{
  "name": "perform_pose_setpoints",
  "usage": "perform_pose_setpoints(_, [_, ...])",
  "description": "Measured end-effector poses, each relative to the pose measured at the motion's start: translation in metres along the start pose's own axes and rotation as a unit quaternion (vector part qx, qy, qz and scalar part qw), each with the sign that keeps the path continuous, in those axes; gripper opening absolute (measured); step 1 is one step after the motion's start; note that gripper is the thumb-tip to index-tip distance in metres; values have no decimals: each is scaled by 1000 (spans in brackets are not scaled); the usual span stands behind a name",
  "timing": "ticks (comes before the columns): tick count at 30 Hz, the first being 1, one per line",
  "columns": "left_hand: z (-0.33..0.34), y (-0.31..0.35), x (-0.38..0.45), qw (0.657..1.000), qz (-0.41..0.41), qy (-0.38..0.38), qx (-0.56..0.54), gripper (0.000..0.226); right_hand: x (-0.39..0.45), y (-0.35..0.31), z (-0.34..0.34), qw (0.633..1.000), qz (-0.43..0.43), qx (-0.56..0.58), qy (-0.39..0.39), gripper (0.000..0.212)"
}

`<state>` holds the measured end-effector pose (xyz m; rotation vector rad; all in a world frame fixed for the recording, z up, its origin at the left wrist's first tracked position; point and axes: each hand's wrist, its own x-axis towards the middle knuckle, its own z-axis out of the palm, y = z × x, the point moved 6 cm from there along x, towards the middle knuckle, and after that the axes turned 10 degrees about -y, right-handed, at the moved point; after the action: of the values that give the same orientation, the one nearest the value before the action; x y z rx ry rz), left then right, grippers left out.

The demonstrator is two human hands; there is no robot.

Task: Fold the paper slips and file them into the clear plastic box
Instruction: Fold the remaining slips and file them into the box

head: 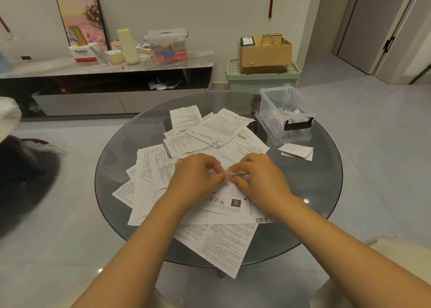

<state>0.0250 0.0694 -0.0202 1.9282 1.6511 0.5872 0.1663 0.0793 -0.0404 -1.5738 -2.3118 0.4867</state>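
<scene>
Two hands meet over the round smoked-glass table [326, 191]: the left hand [197, 174] and right hand [258, 179] together pinch a small folded paper slip [231, 174] above the loose printed slips [186, 144]. The clear plastic box [285, 114], rectangular and black-latched, stands far right holding folded slips.

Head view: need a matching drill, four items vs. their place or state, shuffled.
Items:
1. clear plastic box
2. small folded slips
3. left hand
4. cardboard box

Places/states:
A. on the green bin by the wall
B. pinching a slip together with the right hand
C. open, at the table's far right edge
D. on the glass just in front of the clear box

Pairs: 1-C, 2-D, 3-B, 4-A
</scene>
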Motion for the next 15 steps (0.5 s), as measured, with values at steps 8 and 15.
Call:
perform_pose_setpoints(8, [-1, 7, -17, 996, 44, -63, -52, 26, -20, 18, -14, 993, 50, 105, -10, 20])
perform_pose_setpoints(15, [11, 2, -17, 997, -4, -43, -71, 68, -28, 35, -10, 972, 112, 200, -52, 12])
